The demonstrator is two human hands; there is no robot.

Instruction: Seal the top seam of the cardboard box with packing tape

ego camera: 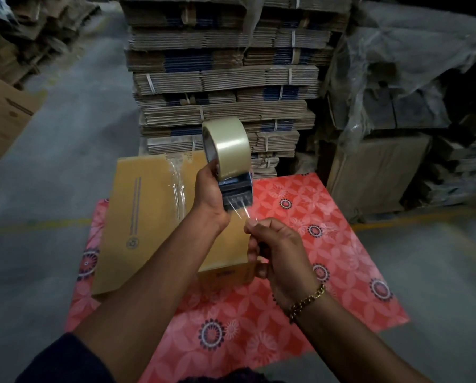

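On the far left, well away from both hands, an open carton (4,117) sits on the grey floor (51,189). Nearer, the cardboard box (148,222) lies flat on a red flowered mat (328,244), directly below and behind the fingers; a strip of clear tape (179,186) already runs along part of its top seam, just left of the left hand. The left hand (207,194) is raised over the box with its fingers wrapped around the handle of a tape dispenser (235,189), whose roll of packing tape (227,145) stands above the knuckles. From the dispenser's mouth a short length of tape leads down to the right hand (275,250), whose thumb and fingertips (252,226) pinch the loose end, the other fingers curled in. A gold bracelet (306,301) circles that wrist. Beyond the fingers rise bundled stacks of flattened cartons (225,73).
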